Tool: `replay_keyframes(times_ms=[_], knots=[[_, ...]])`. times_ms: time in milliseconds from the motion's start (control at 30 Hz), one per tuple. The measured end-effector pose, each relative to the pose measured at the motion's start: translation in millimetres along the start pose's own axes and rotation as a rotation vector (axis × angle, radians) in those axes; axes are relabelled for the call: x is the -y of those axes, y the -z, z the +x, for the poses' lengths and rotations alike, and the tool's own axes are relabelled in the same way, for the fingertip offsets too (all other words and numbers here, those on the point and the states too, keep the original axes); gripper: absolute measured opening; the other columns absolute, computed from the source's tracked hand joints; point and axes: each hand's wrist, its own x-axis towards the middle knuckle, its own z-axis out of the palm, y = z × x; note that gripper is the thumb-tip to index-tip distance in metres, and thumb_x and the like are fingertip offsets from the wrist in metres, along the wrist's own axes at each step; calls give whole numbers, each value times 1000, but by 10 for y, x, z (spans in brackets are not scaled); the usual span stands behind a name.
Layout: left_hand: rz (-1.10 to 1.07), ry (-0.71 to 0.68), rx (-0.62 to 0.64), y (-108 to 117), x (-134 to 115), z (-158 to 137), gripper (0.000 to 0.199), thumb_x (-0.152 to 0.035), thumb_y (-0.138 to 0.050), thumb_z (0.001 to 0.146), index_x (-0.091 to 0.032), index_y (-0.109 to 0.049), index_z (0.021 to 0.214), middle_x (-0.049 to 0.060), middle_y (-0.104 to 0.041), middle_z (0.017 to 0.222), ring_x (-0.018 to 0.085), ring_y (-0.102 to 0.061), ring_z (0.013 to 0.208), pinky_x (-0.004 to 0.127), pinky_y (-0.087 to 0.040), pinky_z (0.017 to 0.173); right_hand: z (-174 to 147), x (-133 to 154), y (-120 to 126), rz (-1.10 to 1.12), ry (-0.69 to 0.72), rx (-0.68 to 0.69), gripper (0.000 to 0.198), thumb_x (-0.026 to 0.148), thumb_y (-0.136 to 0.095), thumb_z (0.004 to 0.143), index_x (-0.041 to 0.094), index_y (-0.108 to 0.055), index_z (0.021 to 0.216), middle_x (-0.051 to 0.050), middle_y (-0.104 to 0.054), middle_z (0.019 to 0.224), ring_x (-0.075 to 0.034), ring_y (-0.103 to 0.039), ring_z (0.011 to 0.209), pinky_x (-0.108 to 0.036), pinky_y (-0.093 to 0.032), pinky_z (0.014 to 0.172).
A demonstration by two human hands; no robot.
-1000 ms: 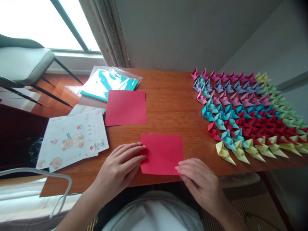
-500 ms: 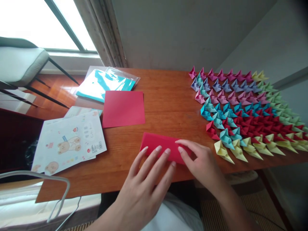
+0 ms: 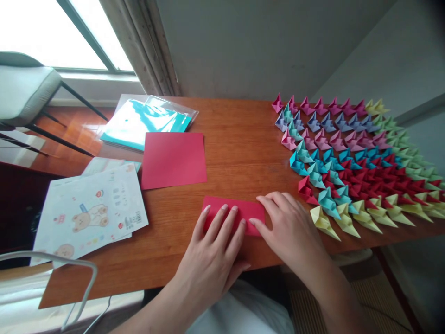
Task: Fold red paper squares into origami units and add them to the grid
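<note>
A folded red paper (image 3: 243, 206) lies as a long narrow strip on the table in front of me. Spread across its left and middle part are the fingers of my left hand (image 3: 217, 250), stretched out flat on it. My right hand (image 3: 288, 227) is bent around the strip's right end, its forefinger by the upper corner and its thumb on the surface lower down. The other right fingers are bunched beside the forefinger. Both hands cover much of the strip's lower edge. Beyond it, up and to the left, rests a flat red sheet (image 3: 174, 160).
Rows of folded paper figures (image 3: 351, 153) in several colours fill the right of the wooden table (image 3: 239, 139). A shiny turquoise packet (image 3: 139, 121) and printed bear sheets (image 3: 93, 208) lie at the left. A white bent tube (image 3: 69, 260) crosses the near left corner, and a chair (image 3: 31, 93) stands beyond.
My right thumb has slid left and down onto the paper, away from the forefinger. The left hand has shifted slightly, and the strip's far edge lies flatter. The view has moved a little.
</note>
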Motion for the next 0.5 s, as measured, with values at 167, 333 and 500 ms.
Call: replay_keyframes(times_ms=[167,333,500], knots=[[-25,-3,-13,-6,18,24,61,-56,-52,96,-16,-55,142,13,-43,158,33,-36,147,52,-5,126,72,36,-28,11,-24,36,19,30,-66,90,19,-64,104,-10,-66,99,-30,-60,97,-45,-49,83],[-65,15,-26,-19,11,12,61,-54,-55,94,-17,-55,143,12,-41,159,34,-37,147,51,-6,126,91,-7,-65,119,-10,36,8,27,-66,89,22,-60,90,-8,-62,94,-28,-58,93,-42,-48,83],[-95,7,-38,-18,10,17,58,-51,-55,95,-16,-56,141,13,-44,157,33,-35,148,53,-5,126,53,-26,-98,201,-7,19,12,18,-64,88,23,-53,84,-5,-62,91,-24,-57,89,-39,-47,79]])
